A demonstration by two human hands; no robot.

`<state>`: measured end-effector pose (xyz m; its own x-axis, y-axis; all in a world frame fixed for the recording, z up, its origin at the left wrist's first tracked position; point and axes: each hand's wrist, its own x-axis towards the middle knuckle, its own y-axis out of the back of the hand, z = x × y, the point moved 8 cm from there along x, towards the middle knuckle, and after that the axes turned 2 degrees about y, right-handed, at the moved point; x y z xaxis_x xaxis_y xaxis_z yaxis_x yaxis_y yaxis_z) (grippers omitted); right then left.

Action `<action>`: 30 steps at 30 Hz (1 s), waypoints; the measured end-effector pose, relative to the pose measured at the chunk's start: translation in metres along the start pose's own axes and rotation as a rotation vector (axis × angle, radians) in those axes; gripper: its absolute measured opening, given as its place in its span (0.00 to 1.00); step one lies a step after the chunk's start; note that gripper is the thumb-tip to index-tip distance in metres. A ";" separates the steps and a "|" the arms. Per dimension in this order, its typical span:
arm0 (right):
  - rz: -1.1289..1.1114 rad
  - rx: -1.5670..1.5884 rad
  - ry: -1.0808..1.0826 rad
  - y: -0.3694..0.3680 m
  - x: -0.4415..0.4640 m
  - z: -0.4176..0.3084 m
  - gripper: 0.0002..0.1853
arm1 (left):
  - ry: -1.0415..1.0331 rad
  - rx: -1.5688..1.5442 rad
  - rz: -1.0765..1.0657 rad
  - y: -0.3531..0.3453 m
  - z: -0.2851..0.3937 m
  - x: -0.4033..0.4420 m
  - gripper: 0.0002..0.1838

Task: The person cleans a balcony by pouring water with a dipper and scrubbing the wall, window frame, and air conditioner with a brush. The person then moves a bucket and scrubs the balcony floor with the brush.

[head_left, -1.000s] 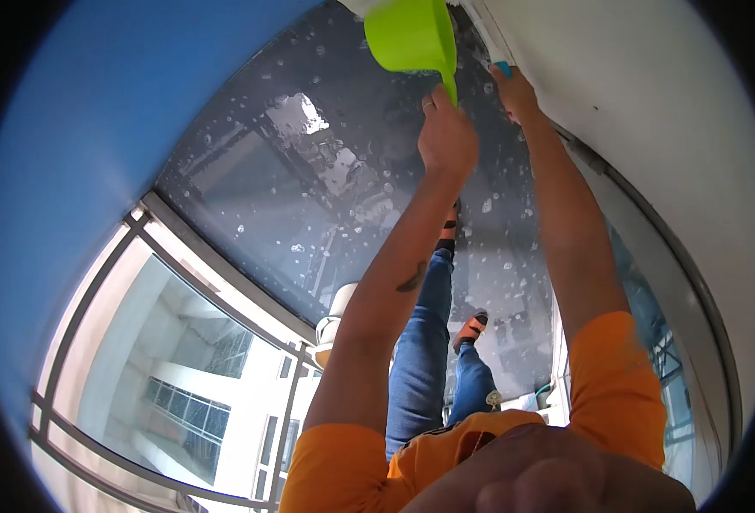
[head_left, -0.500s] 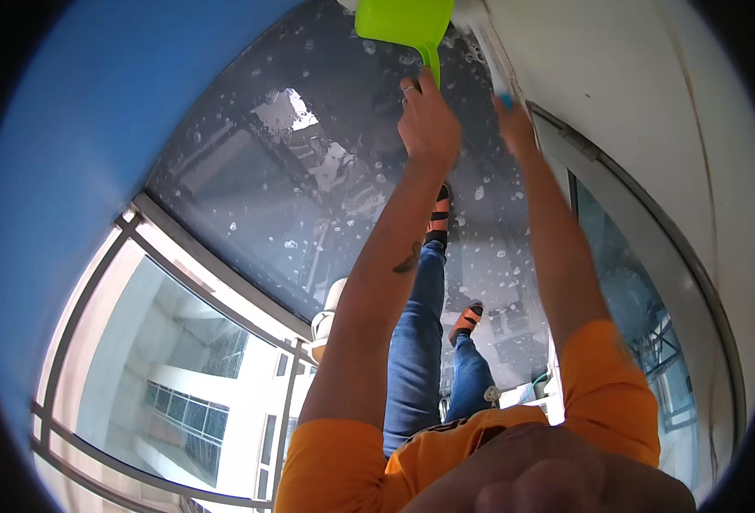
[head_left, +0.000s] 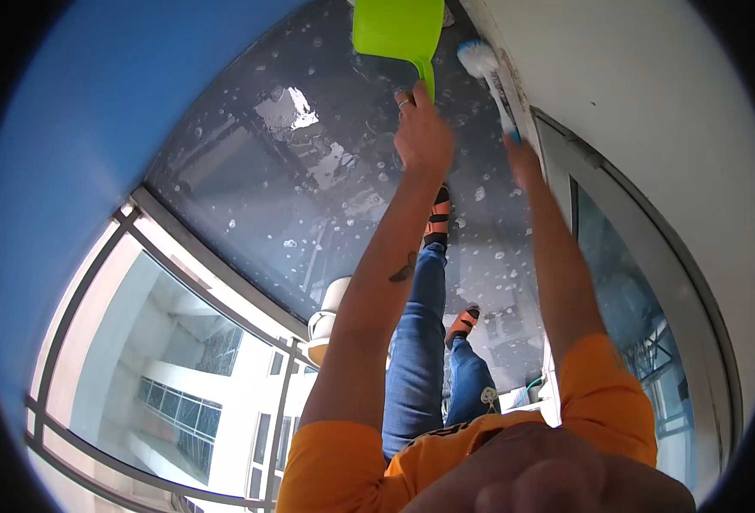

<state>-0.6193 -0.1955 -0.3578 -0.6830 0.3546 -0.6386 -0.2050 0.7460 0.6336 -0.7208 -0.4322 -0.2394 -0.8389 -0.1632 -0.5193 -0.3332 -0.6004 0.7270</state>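
Left fingers grip the green dipper; right fingers hold the brush, which we've drawn nearer us along the floor's wall-side edge.

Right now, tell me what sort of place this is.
Probably an apartment balcony: a barred railing lines one side with a building beyond it, and the dark floor is wet and dotted with suds.

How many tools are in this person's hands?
2: a green scoop in the left hand, and a white-and-blue brush in the right hand, beside the wall.
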 end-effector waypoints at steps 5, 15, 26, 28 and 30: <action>-0.186 -0.021 -0.082 -0.011 0.075 -0.131 0.34 | -0.009 -0.011 0.035 -0.004 -0.006 0.003 0.23; -0.118 -0.324 -0.144 0.014 -0.083 0.097 0.29 | 0.011 -0.250 0.244 0.028 -0.049 -0.025 0.24; -0.072 -0.043 -0.038 -0.048 0.018 0.032 0.31 | -0.012 -0.259 0.311 0.007 -0.125 -0.086 0.23; -0.187 0.008 0.012 -0.035 0.056 -0.035 0.32 | -0.007 -0.254 0.306 -0.004 -0.132 -0.100 0.23; -0.194 -0.041 0.024 -0.013 0.046 -0.061 0.31 | 0.063 -0.263 0.306 -0.008 -0.136 -0.104 0.23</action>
<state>-0.6905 -0.2236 -0.3688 -0.6446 0.1923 -0.7399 -0.3625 0.7753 0.5173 -0.5724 -0.5167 -0.2519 -0.8513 -0.4086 -0.3292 0.0565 -0.6951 0.7166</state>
